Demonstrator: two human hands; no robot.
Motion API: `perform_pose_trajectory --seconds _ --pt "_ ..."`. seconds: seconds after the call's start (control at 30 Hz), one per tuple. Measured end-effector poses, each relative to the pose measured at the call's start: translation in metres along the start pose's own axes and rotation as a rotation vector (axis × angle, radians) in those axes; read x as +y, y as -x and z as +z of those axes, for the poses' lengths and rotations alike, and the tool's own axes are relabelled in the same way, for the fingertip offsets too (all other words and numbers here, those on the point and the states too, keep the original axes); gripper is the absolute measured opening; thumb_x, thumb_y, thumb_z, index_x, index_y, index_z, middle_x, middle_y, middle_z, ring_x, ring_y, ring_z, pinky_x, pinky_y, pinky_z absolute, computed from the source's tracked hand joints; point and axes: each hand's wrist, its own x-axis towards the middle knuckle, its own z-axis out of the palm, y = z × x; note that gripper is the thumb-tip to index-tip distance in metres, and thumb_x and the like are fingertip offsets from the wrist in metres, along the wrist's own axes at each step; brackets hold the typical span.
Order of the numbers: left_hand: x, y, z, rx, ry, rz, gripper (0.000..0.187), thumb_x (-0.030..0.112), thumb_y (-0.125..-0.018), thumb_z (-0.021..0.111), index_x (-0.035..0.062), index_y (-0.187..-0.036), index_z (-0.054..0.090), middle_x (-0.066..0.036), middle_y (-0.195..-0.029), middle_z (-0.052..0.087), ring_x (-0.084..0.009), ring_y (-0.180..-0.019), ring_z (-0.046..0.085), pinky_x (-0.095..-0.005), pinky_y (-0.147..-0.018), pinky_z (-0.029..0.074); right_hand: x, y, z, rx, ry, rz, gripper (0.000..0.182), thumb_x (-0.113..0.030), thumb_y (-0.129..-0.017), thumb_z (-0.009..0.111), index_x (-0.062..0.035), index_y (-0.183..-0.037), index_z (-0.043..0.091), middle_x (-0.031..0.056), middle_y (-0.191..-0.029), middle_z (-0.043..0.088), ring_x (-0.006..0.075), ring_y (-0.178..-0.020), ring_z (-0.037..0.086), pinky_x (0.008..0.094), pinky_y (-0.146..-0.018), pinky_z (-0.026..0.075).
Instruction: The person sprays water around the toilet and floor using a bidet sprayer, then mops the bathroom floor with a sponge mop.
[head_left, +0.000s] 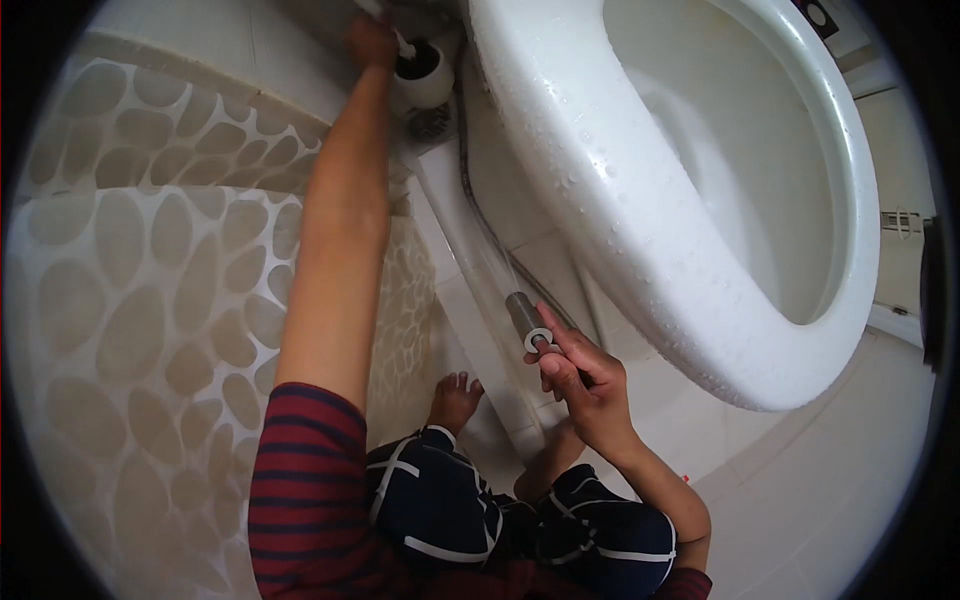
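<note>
At the top, my left hand (374,44) is closed around the white handle of a toilet brush (405,47). The brush's lower end goes into a round white brush holder (430,86) with a dark inside, on the floor beside the toilet. My right hand (590,385) grips a silver bidet sprayer (524,315) low and in front of the toilet, its head pointing away from me. Thin streaks, apparently water, run from the sprayer towards the holder. A grey flexible hose (482,217) trails along the floor between them.
The white toilet bowl (640,225), wet with drops, fills the upper right with its seat up. A dark round floor drain (430,122) lies near the holder. Left is a pebble-patterned wall (150,290). My bare foot (455,402) rests beside a raised tile edge (480,310).
</note>
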Motion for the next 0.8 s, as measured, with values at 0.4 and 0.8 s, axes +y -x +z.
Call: perform_pose_trajectory --seconds 0.4,0.8 --pt "-0.061 0.014 0.053 -0.252 -0.165 -0.206 0.018 0.019 -0.067 0.062 0.0036 -0.076 0.059 -0.018 -0.08 0.058 -0.0319 -0.077 0.057 -0.0401 -0.066 0.045 0.0 0.002 -0.003 0.004 0.061 -0.043 0.041 -0.012 -0.083 0.053 -0.0025 -0.121 0.044 0.0067 -0.082 0.056 0.0081 -0.061 0.047 0.0188 -0.055 0.039" --pt "-0.022 0.178 0.045 -0.509 0.81 -0.8 0.015 0.01 -0.075 0.055 -0.0051 -0.078 0.059 -0.015 -0.071 0.061 -0.0244 -0.059 0.059 -0.0333 -0.054 0.047 -0.038 0.0 -0.02 -0.006 0.031 -0.175 0.037 -0.007 -0.076 0.062 0.002 -0.111 0.053 0.0092 -0.087 0.059 0.0105 -0.069 0.052 0.0214 -0.066 0.044"
